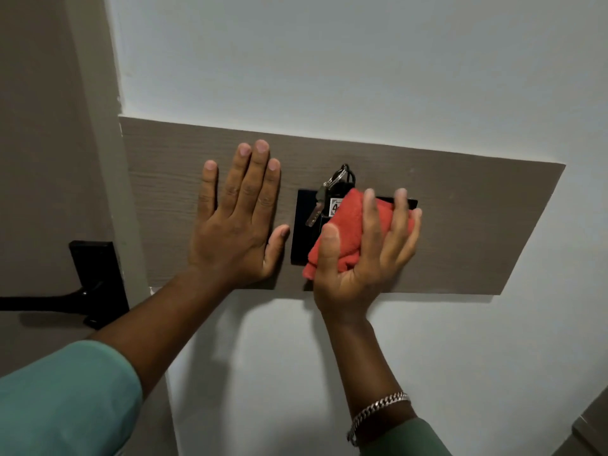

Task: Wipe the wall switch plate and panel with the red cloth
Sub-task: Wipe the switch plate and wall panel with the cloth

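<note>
My left hand [238,218] lies flat, fingers spread, on the wood-grain panel [460,232]. My right hand [362,255] grips the bunched red cloth [345,232], pressing it against the black switch plate [302,235] beneath hanging keys [324,195].

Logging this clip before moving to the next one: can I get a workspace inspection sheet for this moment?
Surface: white wall with a grey-brown wood-grain panel fixed across it.
Job's things: red cloth bunched against the black switch plate, covering most of it.
Clutter: keys with a tag hang over the plate's top.
Grippers: right hand grips the cloth; left hand lies flat and open on the panel, left of the plate.
Cables: nothing seen.
Surroundings: black door handle at left; silver bracelet on the right wrist; green sleeves.
</note>
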The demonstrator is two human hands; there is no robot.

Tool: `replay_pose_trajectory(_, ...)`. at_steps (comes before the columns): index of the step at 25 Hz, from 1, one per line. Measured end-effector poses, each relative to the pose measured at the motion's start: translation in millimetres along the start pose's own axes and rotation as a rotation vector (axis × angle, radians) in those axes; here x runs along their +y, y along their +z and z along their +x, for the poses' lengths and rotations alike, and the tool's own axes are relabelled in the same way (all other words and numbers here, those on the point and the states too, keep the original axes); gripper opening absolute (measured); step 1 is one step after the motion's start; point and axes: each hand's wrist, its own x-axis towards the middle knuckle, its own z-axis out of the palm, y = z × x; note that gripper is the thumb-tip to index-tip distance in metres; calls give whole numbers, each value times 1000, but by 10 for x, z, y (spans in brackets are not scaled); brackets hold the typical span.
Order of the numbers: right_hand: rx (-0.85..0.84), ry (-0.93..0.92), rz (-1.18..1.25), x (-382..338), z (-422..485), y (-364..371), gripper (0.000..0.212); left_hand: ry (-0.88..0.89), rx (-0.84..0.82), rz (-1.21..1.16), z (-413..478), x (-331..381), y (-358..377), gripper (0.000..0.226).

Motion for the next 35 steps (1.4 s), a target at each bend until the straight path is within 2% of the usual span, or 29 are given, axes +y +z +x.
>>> replay_pose_trajectory(2, -70, -98, -18, 107, -89, -92, 56, -1, -5, 1, -23, 15, -4, 79)
replay_pose_trajectory(6, 30, 74, 30, 21, 51, 11, 53, -1, -19, 14, -36, 23, -10, 79)
replay_pose_trajectory(9, -85, -173, -60, 19, -91, -11, 54, 2, -22, 3, -23, 18, -7, 79)
replay_pose_trajectory(11, -151, -238, -86, 197, -118, -86, 54, -4, -14, -11, -36, 23, 5, 79)
replay_pose_trajectory(15, -48, 6, -55, 143, 116, -87, 55, -9, -53, -55, -34, 25, -89, 80)
replay_pose_trajectory(16, -81, -7, -69, 116, 131, -99, 56, -15, -70, -68, -20, 33, -134, 80)
replay_pose_trajectory(19, -311, -197, -139, 277, 96, -290, 65, -79, -120, -223, 19, 88, -321, 78)
replay_pose_trajectory(22, -465, -204, -158, 365, 160, -454, 70, -223, -77, -472, -94, 334, -534, 55)
replay_pose_trajectory(25, -547, -137, -108, 287, 160, -529, 70, -524, -196, -815, -138, 786, -781, 31)
replay_pose_trajectory(27, -578, -109, -64, 274, 172, -563, 65, -844, -257, -1036, -24, 1023, -874, 30)
replay_pose_trajectory(29, -633, -52, -14, 277, 209, -620, 60, -1089, -263, -1129, 111, 1185, -953, 32)
replay_pose_trajectory(33, -773, -50, 77, 316, 307, -778, 58, -1270, -326, -1183, 301, 1431, -1050, 43)
replay_pose_trajectory(35, -768, -36, 92, 418, 340, -915, 59, -1393, -400, -1301, 362, 1560, -1048, 40)
